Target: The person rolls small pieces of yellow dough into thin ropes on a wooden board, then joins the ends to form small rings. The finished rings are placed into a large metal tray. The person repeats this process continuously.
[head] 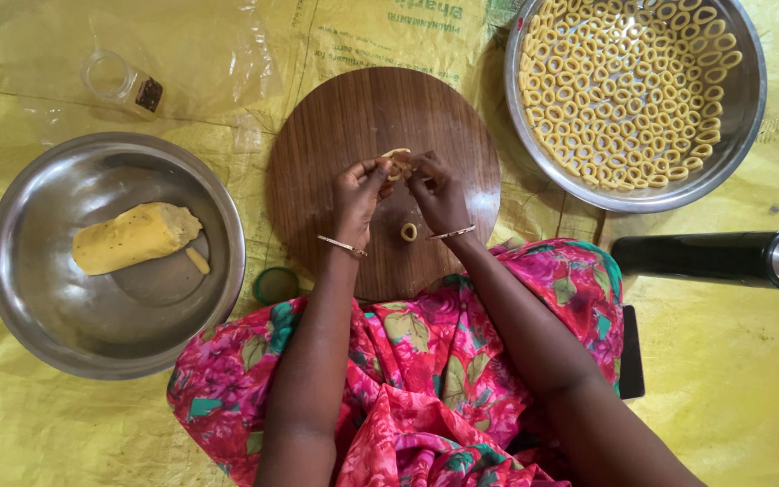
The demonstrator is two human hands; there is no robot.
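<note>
My left hand [360, 191] and right hand [436, 191] meet at the centre of the frame above the round wooden board [317, 144], fingers pinched narrow on a thin dough strip [396, 155]. One finished dough ring [408, 232] lies on the board just below. A steel bowl with a dough lump [135, 237] sits at left, and a steel bowl [750, 99] of rings at upper right.

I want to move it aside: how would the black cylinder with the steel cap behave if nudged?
The black cylinder lies on its side on the yellow sheet, so it would probably roll. Its smooth, glossy surface may be slippery. It looks rigid, unlikely to bend.
</note>
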